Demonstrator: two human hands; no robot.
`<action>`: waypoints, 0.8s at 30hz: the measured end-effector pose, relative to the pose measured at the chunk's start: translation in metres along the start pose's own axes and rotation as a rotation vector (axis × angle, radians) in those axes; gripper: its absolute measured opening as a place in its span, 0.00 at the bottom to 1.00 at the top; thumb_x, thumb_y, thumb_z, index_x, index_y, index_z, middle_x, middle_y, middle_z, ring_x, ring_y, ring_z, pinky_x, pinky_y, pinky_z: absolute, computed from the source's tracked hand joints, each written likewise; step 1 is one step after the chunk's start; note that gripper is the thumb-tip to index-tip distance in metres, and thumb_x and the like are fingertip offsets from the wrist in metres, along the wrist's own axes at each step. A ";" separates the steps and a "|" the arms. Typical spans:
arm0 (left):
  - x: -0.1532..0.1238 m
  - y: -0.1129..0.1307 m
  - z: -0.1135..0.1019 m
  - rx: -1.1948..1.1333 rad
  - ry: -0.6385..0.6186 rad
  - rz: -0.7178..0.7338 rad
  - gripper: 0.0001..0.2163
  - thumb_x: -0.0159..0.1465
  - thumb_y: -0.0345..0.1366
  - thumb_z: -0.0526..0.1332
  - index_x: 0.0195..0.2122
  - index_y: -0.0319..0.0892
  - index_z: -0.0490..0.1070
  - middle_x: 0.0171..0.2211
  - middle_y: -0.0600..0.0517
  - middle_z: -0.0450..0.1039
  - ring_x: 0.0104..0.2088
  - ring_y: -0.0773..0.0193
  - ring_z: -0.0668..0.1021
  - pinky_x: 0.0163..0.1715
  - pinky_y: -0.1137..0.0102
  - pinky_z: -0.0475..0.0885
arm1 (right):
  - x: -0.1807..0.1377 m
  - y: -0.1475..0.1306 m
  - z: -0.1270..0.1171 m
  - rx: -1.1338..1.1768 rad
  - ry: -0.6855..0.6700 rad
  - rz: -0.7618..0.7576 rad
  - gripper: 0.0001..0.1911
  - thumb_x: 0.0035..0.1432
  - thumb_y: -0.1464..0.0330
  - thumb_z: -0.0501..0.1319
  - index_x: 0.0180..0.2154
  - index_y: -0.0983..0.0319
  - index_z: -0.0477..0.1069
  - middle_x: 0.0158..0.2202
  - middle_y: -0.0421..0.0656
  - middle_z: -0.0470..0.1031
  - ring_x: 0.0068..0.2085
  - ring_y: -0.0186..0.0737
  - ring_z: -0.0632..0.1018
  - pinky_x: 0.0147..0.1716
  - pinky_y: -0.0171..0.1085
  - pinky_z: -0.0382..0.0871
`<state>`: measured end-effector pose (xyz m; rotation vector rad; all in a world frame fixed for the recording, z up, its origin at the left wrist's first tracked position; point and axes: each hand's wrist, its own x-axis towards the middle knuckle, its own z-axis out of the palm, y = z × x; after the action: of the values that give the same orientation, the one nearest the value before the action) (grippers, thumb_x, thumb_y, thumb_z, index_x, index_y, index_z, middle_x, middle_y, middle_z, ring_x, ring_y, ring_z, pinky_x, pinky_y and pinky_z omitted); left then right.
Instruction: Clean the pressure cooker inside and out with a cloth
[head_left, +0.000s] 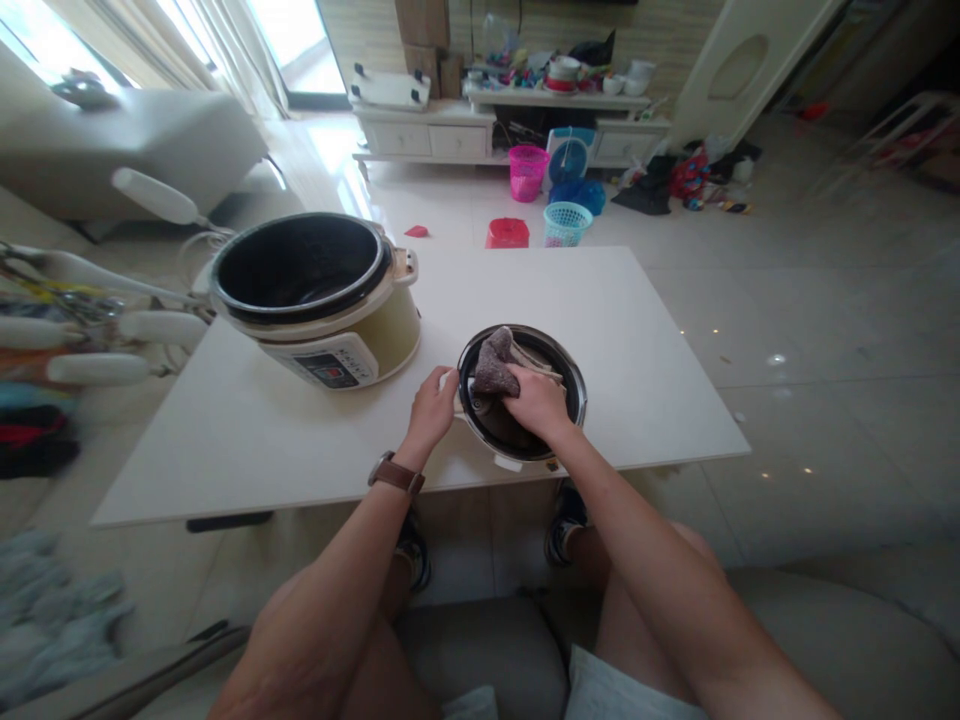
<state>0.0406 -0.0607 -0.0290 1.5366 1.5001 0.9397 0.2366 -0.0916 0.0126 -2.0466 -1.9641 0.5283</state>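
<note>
On the white table lies a round pressure cooker lid (576, 385), its dark inner side up within a shiny metal rim. My left hand (435, 405) grips its left edge, fingers curled round a pale part there. My right hand (538, 402) is closed on a grey-brown cloth (496, 366), which is bunched over the lid's inside. Some of the inner surface is hidden under the cloth and hand. To the left stands the electric pressure cooker (397, 335), open on top, with its dark inner pot (300, 262) in view and a control panel facing me.
The white table (637, 350) ends close in front of my knees. White padded rack arms (154, 195) reach toward the cooker from the left. Beyond the table are a red stool (508, 233), a light blue basket (568, 224) and a pink basket (528, 173) on the floor.
</note>
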 end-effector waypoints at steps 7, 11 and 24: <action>0.002 -0.003 0.002 0.013 0.006 -0.057 0.14 0.66 0.48 0.59 0.41 0.44 0.76 0.38 0.51 0.80 0.38 0.58 0.77 0.40 0.67 0.68 | 0.000 0.000 0.001 0.046 -0.071 -0.093 0.30 0.59 0.72 0.59 0.62 0.50 0.74 0.60 0.40 0.80 0.60 0.51 0.79 0.62 0.43 0.70; 0.003 -0.005 0.001 0.014 -0.007 -0.044 0.14 0.66 0.47 0.59 0.43 0.45 0.77 0.38 0.51 0.80 0.38 0.58 0.77 0.41 0.67 0.68 | 0.003 -0.005 0.004 0.067 -0.056 -0.134 0.33 0.59 0.74 0.58 0.64 0.49 0.72 0.66 0.35 0.73 0.64 0.47 0.76 0.65 0.42 0.68; -0.001 0.003 -0.001 0.030 -0.008 -0.076 0.13 0.65 0.47 0.59 0.42 0.44 0.76 0.39 0.50 0.80 0.40 0.57 0.78 0.45 0.66 0.69 | 0.005 0.005 -0.013 -0.208 -0.117 0.129 0.26 0.60 0.73 0.57 0.59 0.59 0.75 0.50 0.56 0.83 0.53 0.60 0.82 0.52 0.50 0.74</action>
<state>0.0413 -0.0618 -0.0257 1.4919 1.5620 0.8696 0.2464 -0.0857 0.0216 -2.3308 -2.0383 0.4994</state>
